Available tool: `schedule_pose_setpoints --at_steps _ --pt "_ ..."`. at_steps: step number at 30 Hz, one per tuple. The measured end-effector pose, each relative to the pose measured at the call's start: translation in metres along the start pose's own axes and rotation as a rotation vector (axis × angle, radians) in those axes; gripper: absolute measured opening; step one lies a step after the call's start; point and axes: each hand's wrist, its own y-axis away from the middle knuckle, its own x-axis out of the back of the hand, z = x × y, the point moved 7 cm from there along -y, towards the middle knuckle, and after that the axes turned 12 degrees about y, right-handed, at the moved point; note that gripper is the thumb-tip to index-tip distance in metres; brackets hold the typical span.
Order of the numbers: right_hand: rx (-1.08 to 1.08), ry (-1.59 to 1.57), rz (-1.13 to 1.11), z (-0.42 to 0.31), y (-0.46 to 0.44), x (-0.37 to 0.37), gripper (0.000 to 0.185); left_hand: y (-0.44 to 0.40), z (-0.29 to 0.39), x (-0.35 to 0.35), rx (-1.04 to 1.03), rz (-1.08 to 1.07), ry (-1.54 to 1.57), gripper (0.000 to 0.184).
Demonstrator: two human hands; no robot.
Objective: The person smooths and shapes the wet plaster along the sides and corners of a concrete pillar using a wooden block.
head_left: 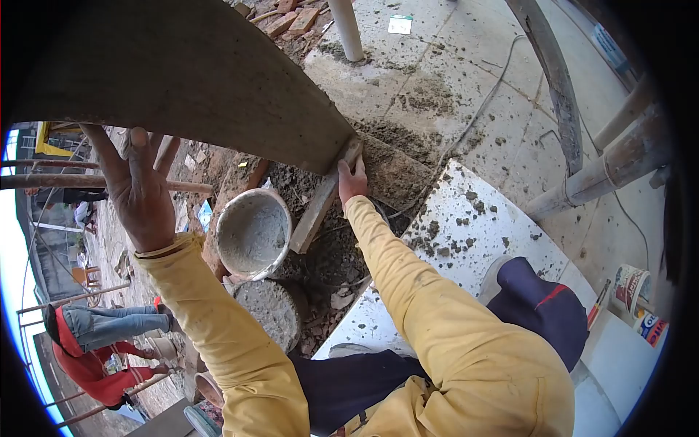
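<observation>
A tall grey flat-faced column (196, 80) fills the upper left and narrows towards its base by the floor. My left hand (145, 197) is raised at the column's near edge, its fingers spread and stretched; some fingertips are hidden behind that edge. My right hand (353, 180) is closed around a wooden batten (314, 217) at the column's foot. The batten lies across the column's lower end and sticks out towards a round basin (253, 231) with wet grey mortar inside. Just below the basin stands another round container (271, 312) filled with grey mortar.
A white board (466, 240) spattered with mortar lies under my feet. Wooden poles (604, 167) stand at right, and a cable (489, 102) crosses the tiled floor. Bricks (291, 23) lie at the top. A co-worker in red (102, 368) bends over at lower left.
</observation>
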Motion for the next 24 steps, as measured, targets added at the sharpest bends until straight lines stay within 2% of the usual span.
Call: schedule_pose_setpoints --at_steps 2,3,5,10,11,13,14,17,18,19,21,23,24 --pt "-0.195 0.032 -0.069 0.011 -0.001 0.004 0.076 0.0 -0.001 0.0 -0.013 0.007 -0.03 0.076" --pt "-0.193 0.036 -0.069 0.01 0.002 0.003 0.076 0.0 -0.001 0.001 -0.013 0.011 -0.027 0.076" --pt "-0.012 -0.097 0.015 -0.012 0.009 -0.001 0.075 -0.002 0.001 0.0 -0.03 -0.017 -0.03 0.076" --pt "0.193 -0.01 0.009 -0.072 0.047 0.007 0.072 -0.002 -0.002 0.0 -0.016 -0.018 -0.017 0.075" --pt "0.194 -0.011 0.005 -0.062 0.041 0.003 0.072 -0.002 0.0 0.001 -0.02 -0.023 -0.026 0.075" --pt "0.035 -0.134 0.013 -0.009 0.017 -0.006 0.072 0.0 0.002 -0.001 -0.024 -0.015 -0.044 0.075" --pt "-0.171 -0.181 -0.089 0.03 0.006 -0.017 0.073 -0.001 0.003 -0.002 -0.025 -0.007 -0.057 0.075" --pt "-0.127 -0.136 -0.062 0.012 0.014 -0.01 0.074 0.0 0.002 -0.001 -0.002 0.005 -0.051 0.076" --pt "-0.012 -0.11 -0.049 -0.006 0.02 -0.01 0.073 -0.002 0.001 0.0 0.003 0.004 -0.058 0.076" --pt "-0.032 -0.106 -0.055 -0.018 0.035 -0.007 0.073 -0.001 -0.001 0.001 0.01 -0.005 -0.042 0.077" --pt "0.149 -0.065 -0.039 -0.058 0.047 0.001 0.073 -0.002 -0.001 0.001 0.005 -0.011 -0.021 0.078" --pt "0.101 -0.069 -0.023 -0.043 0.038 -0.002 0.074 0.0 0.002 -0.002 -0.015 -0.012 -0.056 0.077" --pt "0.01 -0.071 -0.045 -0.005 0.02 -0.011 0.074 -0.001 0.003 -0.001 -0.026 -0.011 -0.049 0.077"
